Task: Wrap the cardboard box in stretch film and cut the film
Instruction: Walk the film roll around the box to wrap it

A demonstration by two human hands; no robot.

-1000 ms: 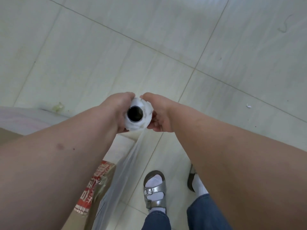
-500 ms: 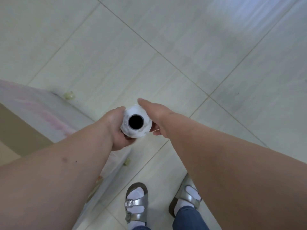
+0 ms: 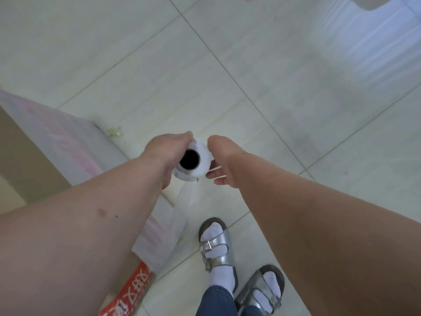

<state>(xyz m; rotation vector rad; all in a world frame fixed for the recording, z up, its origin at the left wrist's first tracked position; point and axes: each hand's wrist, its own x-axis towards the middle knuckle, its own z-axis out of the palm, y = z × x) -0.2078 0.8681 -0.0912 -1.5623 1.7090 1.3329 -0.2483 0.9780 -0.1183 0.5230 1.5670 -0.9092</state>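
I look end-on at the white stretch film roll [image 3: 201,166] with its dark core hole, held upright over the floor. My left hand [image 3: 164,149] grips its left side. My right hand [image 3: 224,160] cups the right side, thumb at the top edge and fingers curled underneath. A band of clear film [image 3: 182,213] runs from the roll down to the cardboard box [image 3: 13,156] at the left. The box's near side is covered in cloudy film with pink print showing through [image 3: 68,142]. My forearms hide the box's lower part.
Pale floor tiles lie all around. My feet in silver sandals [image 3: 216,247] and white socks stand just right of the box corner. Red tape with white characters [image 3: 129,290] marks the box's lower edge. A small yellowish scrap [image 3: 116,131] lies by the box. Window glare brightens the upper right.
The view has swung round the box corner, so more of the wrapped side shows at the left. My feet have stepped. My right hand's thumb sits a little looser on the roll.
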